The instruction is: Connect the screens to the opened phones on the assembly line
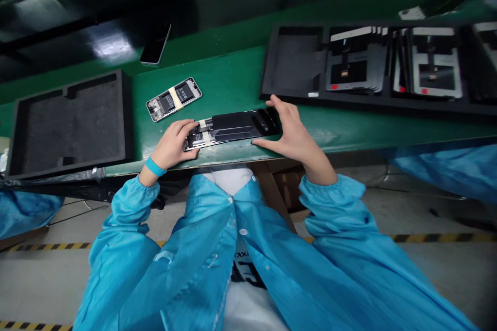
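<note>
In front of me, an opened phone body [201, 138] with cream tape strips lies near the bench's front edge. My left hand [173, 144] grips its left end, fingers on the far side and thumb on the near side. A dark flat phone panel [235, 126], glossy at its right end, overlaps the phone body and extends to the right. Around the panel's right end is my right hand [289, 132], fingers at the far edge and thumb at the near edge. Behind them lies a second opened phone [174, 99], with tape across its battery.
A black foam tray [126, 114] stands at the left. At the right, a long black tray [361, 97] holds several phone panels [437, 70]. A dark phone [155, 47] lies farther back on the green bench [229, 70]. Blue-clothed people sit on both sides.
</note>
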